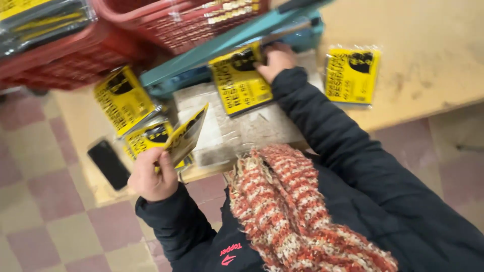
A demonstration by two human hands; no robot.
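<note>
My left hand (151, 174) grips a flat yellow packet (185, 135) in clear plastic, held tilted on edge over the table's near rim. More yellow packets (143, 138) lie stacked just beyond that hand. My right hand (275, 59) presses on the top end of another yellow packet (239, 80), which lies partly under the teal arm of a heat sealer (222, 43). That packet rests on a pale block (237, 128) in front of the sealer.
A wooden table (428, 45) carries a lone yellow packet (351, 75) at the right, another yellow packet (122, 99) at the left and a black phone (108, 163). Red plastic baskets (75, 55) stand at the back left. A checkered tile floor (45, 211) lies below.
</note>
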